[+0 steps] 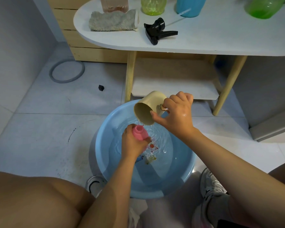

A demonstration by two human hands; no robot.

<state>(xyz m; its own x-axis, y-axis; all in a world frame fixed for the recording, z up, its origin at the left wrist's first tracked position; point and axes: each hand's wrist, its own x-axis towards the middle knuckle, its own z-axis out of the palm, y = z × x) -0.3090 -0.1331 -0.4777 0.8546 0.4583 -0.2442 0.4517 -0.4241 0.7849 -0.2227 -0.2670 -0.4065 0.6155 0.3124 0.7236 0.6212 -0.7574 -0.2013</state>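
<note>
Pink bottle, centre of frame over the blue basin, has a narrow neck: water could be splashed past it if the beige cup is tipped too fast. Bottle is gripped w/ left hand wrapped round its body; cup handle is held by right hand, fingers curled.
</note>
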